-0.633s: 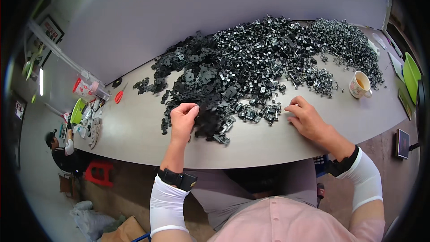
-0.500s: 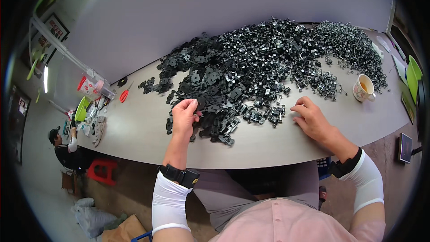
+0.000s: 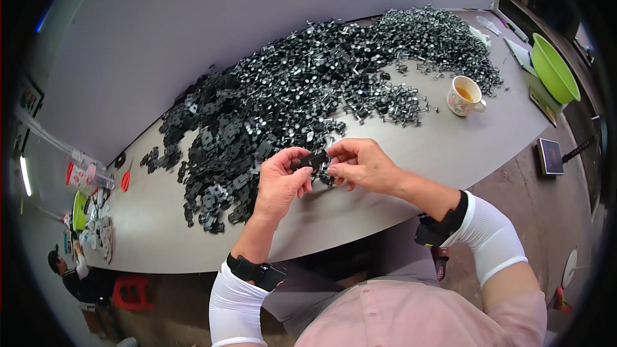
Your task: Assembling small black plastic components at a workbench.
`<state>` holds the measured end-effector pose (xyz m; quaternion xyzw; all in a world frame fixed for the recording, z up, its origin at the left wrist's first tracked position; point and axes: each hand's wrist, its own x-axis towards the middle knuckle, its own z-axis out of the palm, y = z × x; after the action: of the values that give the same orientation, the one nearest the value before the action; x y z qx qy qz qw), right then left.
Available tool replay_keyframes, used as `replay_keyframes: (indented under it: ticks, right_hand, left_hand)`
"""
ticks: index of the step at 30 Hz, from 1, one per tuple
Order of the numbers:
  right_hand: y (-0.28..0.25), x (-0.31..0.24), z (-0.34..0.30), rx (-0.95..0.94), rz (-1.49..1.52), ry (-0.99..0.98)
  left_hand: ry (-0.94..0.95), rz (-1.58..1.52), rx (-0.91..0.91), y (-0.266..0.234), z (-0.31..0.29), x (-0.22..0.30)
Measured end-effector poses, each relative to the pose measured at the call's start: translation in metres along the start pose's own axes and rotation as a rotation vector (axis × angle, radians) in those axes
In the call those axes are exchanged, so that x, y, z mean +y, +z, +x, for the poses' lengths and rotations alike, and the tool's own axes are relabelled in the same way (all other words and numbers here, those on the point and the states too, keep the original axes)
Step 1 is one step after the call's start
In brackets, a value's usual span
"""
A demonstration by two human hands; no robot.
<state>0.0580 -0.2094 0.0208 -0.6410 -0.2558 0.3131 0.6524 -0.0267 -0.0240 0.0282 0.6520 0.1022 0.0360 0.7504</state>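
Note:
Over the front of the table, my left hand [image 3: 281, 180] grips a flat black plastic part [image 3: 310, 162] between thumb and fingers. My right hand [image 3: 361, 166] meets it at the part's right end, thumb and forefinger pinched together. A small shiny bit shows at those fingertips, too small to name. Behind both hands spreads a heap of loose pieces: flat black plastic parts [image 3: 222, 135] on the left, black parts mixed with round-headed metal pins [image 3: 308, 67] in the middle, and loose metal pins [image 3: 424, 32] at the far right.
A patterned cup [image 3: 459, 104] of amber drink stands right of the heap. A green basin [image 3: 554, 69] is at the right edge. Red scissors [image 3: 126, 180] lie on the left, near a clear-and-red container [image 3: 80, 175]. A person [image 3: 77, 276] sits far left by a red stool [image 3: 132, 292].
My right hand has moved left to meet my left hand, and a black part now shows between them. The view has turned right, so the heap sits farther left.

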Motion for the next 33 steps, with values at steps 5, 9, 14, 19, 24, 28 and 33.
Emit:
replay_keyframes:
  ticks: [5, 9, 14, 19, 24, 28, 33]
  right_hand:
    - [-0.016, 0.001, 0.011, 0.046, 0.106, 0.002]
    - [-0.017, 0.007, 0.01, 0.023, 0.017, 0.033]
    - [-0.011, 0.016, 0.007, 0.291, -0.782, -0.814]
    - [-0.007, 0.015, 0.01, 0.228, -1.099, -0.945]
    - [-0.01, 0.007, 0.008, 0.147, -0.877, -0.847]
    - [-0.02, -0.008, 0.017, 0.286, -0.327, -0.291]
    - [-0.013, -0.011, 0.021, 0.072, -0.122, -0.032]
  left_hand:
    - [0.003, 0.02, -0.019, 0.01, 0.009, -0.004]
    - [0.004, -0.025, -0.078, 0.007, 0.017, -0.01]
    - [-0.013, -0.291, 0.081, 0.021, 0.019, -0.015]
    - [-0.057, -0.368, -0.064, 0.023, 0.013, -0.024]
    - [-0.111, -0.434, -0.093, 0.017, 0.015, -0.024]
    - [-0.181, -0.38, -0.138, 0.009, 0.01, -0.023]
    - [-0.187, -0.373, -0.157, 0.011, 0.007, -0.023]
